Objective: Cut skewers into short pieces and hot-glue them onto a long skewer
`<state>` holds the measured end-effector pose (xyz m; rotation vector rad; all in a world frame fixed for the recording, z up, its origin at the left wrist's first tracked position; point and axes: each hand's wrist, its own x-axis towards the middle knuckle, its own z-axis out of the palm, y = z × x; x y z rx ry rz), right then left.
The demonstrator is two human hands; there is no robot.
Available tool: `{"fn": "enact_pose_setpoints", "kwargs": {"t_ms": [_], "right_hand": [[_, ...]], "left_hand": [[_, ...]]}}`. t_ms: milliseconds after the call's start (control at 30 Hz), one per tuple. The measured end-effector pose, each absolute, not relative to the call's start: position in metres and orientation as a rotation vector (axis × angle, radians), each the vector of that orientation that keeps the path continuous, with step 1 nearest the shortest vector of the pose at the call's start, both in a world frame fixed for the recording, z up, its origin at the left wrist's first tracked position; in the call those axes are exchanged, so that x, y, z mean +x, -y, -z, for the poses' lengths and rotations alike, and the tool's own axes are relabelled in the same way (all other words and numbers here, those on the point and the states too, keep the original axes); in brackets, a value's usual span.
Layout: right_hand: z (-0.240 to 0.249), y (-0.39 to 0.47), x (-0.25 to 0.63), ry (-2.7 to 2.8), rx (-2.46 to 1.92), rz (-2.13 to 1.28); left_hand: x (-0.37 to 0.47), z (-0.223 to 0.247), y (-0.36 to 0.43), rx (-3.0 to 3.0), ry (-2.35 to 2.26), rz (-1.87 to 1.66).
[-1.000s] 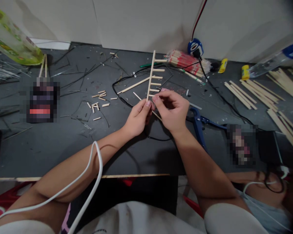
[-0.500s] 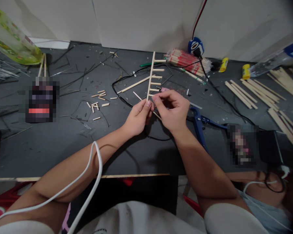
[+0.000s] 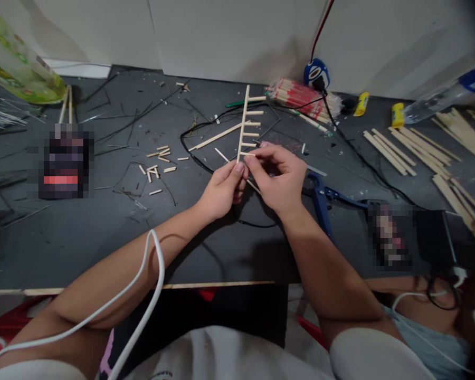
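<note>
A thin wooden stick stands tilted upright above the table, with several short pegs jutting out to its right like comb teeth. My left hand pinches its lower end between thumb and finger. Close beside it, my right hand is closed with thumb and forefinger on the lowest short wooden peg, whose left end meets the stick. Part of another stick shows below, between the hands. Several loose short wooden pieces lie on the table to the left.
A blue hand tool lies right of my right hand. Behind are a bagged bundle of sticks and a black cable. More wooden strips and a plastic bottle are at right. A green-yellow package stands far left.
The fingers of my right hand have shifted slightly, and more of the lowest peg shows between them and the stick. Otherwise the whole view has only moved a little.
</note>
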<state>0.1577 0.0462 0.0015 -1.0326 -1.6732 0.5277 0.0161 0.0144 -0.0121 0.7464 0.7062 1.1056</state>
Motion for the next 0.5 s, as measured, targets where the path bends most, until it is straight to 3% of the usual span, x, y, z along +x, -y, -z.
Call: {"fn": "enact_pose_setpoints", "kwargs": {"t_ms": [500], "right_hand": [[0.001, -0.051, 0.161, 1.724, -1.059, -0.486]], "left_hand": [[-0.002, 0.0, -0.019, 0.565, -0.353, -0.924]]}}
